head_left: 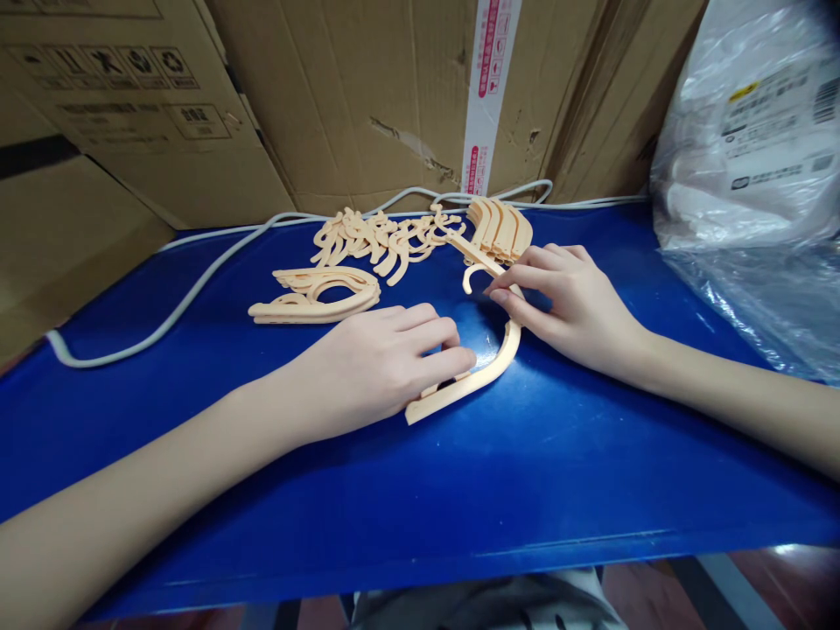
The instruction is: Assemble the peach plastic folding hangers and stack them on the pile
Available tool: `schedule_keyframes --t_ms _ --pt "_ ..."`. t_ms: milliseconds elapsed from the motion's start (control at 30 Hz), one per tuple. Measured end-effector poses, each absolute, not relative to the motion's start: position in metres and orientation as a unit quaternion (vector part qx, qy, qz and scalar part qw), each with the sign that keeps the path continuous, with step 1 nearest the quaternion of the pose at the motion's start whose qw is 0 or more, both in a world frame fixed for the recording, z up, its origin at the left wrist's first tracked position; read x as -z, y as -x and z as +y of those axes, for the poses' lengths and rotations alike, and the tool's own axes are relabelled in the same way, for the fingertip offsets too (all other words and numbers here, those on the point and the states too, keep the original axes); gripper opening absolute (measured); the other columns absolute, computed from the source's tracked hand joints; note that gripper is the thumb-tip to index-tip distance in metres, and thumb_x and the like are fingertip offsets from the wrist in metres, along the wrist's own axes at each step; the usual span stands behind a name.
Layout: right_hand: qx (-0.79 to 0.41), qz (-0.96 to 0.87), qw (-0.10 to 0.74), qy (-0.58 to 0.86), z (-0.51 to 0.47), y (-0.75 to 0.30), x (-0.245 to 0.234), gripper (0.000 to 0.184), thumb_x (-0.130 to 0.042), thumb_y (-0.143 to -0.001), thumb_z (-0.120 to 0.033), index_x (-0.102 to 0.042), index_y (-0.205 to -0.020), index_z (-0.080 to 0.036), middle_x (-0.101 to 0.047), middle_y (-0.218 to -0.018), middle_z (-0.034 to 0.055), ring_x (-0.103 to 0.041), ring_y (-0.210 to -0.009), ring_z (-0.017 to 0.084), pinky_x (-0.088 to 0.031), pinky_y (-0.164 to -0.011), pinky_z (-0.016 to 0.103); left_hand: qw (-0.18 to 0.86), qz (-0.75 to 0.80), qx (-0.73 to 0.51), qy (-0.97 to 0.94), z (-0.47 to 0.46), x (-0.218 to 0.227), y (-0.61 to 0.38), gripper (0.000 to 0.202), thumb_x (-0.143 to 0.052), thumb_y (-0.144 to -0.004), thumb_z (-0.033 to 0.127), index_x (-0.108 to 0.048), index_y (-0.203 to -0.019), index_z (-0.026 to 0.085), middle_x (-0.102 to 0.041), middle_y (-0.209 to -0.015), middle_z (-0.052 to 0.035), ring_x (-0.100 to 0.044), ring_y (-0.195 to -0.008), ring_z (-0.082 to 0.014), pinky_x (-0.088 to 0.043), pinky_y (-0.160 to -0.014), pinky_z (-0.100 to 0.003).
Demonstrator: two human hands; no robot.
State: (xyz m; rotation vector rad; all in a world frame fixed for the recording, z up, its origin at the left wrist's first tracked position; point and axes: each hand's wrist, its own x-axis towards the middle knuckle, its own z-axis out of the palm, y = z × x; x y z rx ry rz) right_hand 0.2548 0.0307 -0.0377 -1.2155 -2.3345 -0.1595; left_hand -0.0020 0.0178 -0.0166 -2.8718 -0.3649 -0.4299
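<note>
A beige plastic folding clothes hanger (502, 360) lies unfolded on the blue table, its hook pointing left. My right hand (570, 302) pinches it near the middle, beside the hook, with thumb and fingers closed. The curled fingers of my left hand (394, 363) close over the hanger's near arm, close to its end; the fingertips are partly hidden. Just beyond my left hand lies a small stack of folded hangers (315, 311). Loose beige hook pieces (392, 254) form a pile farther back. Right of that pile, curved hanger arms (508, 226) are stacked side by side.
Cardboard boxes (367, 87) stand along the back and left of the blue table (420, 507). A white cable (216, 271) runs along the back and loops down the left side. Clear plastic bags with labels (741, 166) occupy the right back corner. The table's front edge is near me.
</note>
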Motion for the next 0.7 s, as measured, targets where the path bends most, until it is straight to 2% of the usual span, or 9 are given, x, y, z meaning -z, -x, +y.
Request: schedule_keyframes --t_ms 467,700 --pt "0.068 -0.858 0.258 0.439 0.0318 -0.2553 0.0396 0.020 -0.053 -0.097 -0.031 -0.069 -0.092 -0.021 -0.062 -0.087 0.0046 -0.057 -0.087 0.023 -0.036 -0.082 0.039 0.113 -0.102 0.161 0.975 0.0175 0.0176 0.0011 0.033 -0.036 -0.105 0.015 -0.069 -0.104 0.011 -0.071 -0.095 -0.0068 -0.063 -0.091 -0.0228 -0.048 -0.074 -0.034" --pt "0.092 -0.861 0.251 0.432 0.0315 -0.2553 0.0393 0.014 -0.055 -0.096 -0.027 -0.068 -0.092 -0.022 -0.063 -0.088 0.0049 -0.056 -0.088 0.023 -0.036 -0.084 0.040 0.111 -0.104 0.149 0.977 0.0137 0.0165 0.0001 0.034 -0.035 -0.105 0.016 -0.068 -0.106 0.013 -0.071 -0.097 -0.0061 -0.062 -0.091 -0.0207 -0.048 -0.078 -0.032"
